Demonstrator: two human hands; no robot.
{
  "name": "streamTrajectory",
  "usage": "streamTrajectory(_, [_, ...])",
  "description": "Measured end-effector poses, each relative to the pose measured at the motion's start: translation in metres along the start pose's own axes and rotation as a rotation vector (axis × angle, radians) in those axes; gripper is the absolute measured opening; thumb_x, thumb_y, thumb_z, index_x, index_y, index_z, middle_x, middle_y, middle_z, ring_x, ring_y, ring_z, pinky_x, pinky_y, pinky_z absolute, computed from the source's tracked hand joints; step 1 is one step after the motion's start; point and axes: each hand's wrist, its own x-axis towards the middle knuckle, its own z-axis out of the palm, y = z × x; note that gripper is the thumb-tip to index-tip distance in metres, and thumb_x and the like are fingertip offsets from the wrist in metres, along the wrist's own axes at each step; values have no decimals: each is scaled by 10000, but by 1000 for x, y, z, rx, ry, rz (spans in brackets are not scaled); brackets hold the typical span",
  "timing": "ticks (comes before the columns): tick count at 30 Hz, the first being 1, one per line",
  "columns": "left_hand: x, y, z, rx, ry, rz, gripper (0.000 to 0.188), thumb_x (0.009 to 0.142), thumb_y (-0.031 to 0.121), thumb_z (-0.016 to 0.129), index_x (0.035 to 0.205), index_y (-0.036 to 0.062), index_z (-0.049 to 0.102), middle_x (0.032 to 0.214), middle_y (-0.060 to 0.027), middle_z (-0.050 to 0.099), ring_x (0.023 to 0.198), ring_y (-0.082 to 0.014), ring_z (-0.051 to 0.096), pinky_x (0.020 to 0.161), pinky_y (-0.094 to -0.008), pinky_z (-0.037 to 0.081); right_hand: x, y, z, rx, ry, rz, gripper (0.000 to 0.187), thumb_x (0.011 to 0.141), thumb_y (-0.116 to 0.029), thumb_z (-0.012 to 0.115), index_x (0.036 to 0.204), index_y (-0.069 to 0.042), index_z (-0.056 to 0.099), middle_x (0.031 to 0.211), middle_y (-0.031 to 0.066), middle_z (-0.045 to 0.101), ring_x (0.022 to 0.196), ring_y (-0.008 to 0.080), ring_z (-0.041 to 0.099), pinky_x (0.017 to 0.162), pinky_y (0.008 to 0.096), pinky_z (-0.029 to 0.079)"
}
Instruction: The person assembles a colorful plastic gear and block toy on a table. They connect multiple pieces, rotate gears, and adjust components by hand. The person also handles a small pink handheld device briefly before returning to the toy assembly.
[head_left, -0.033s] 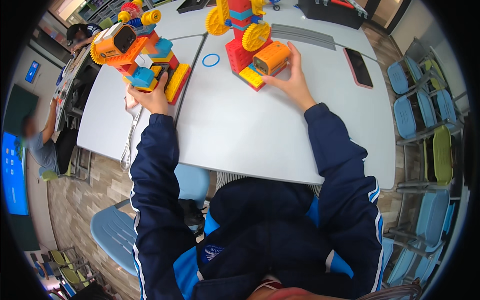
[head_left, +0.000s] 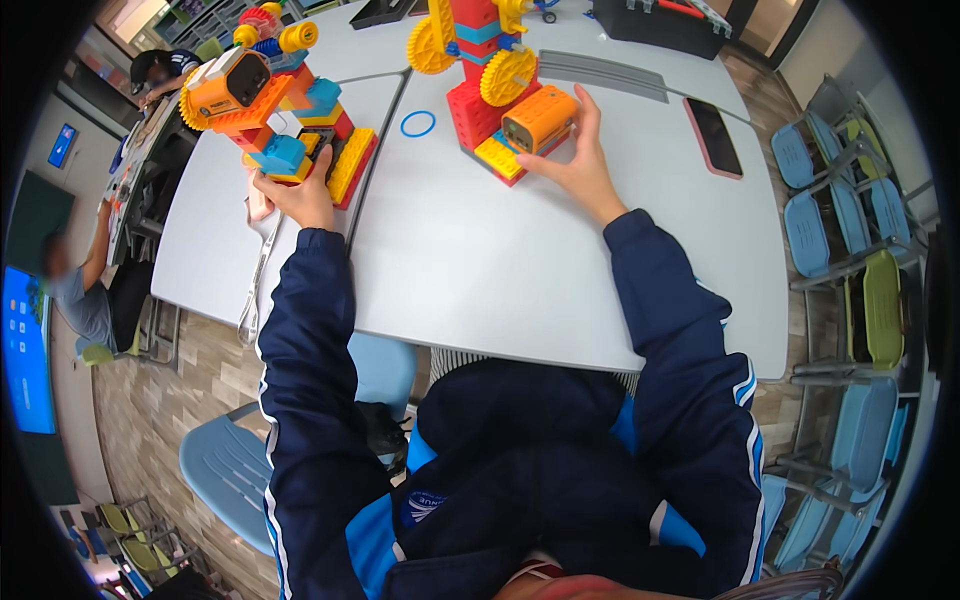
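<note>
Two building-block models stand on the white table (head_left: pixel 480 270). My left hand (head_left: pixel 305 200) is closed round the low base of the left block model (head_left: pixel 283 153), which has blue, red and yellow bricks and an orange box-shaped module (head_left: pixel 228 85) tilted on top. With thumb and fingers spread across it, my right hand (head_left: pixel 585 172) grips an orange block module (head_left: pixel 543 116) with a dark end face. That module sits on the yellow and red base of the right block model (head_left: pixel 475 112), a red and blue tower with yellow gear wheels (head_left: pixel 508 78).
A blue ring (head_left: pixel 418 124) lies between the models. Further right are a phone (head_left: pixel 713 137) and a grey slotted strip (head_left: pixel 605 75). A lanyard (head_left: pixel 262 265) hangs over the left table edge. A black toolbox (head_left: pixel 660 25) stands at the back. Two people sit far left.
</note>
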Motion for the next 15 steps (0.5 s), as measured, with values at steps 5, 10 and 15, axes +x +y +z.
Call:
streamTrajectory(5, [9, 10, 38, 7, 61, -34, 882, 616, 138, 877, 1257, 0, 286, 1184, -166, 440, 1114, -252, 484, 1002, -340, 369, 15, 7, 4, -160, 46, -3, 1024, 644, -198, 858, 1404, -31, 194, 1317, 168, 394, 1235, 252, 421, 1037, 386, 359])
streamTrajectory(10, [22, 0, 55, 101, 124, 121, 914, 605, 102, 881, 1264, -72, 272, 1168, -185, 458, 1108, -277, 488, 1002, -354, 365, 28, 8, -17, 20, -54, 71, 957, 630, -227, 843, 1389, -57, 286, 1301, 139, 445, 1252, 262, 413, 1050, 401, 341])
streamTrajectory(15, [33, -12, 69, 68, 120, 160, 876, 602, 113, 879, 1230, -60, 293, 1174, -198, 423, 1106, -314, 466, 1004, -390, 351, 24, 17, -46, 62, -142, 130, 937, 626, -189, 834, 1403, -123, 315, 1329, 101, 459, 1273, 234, 407, 1078, 408, 314])
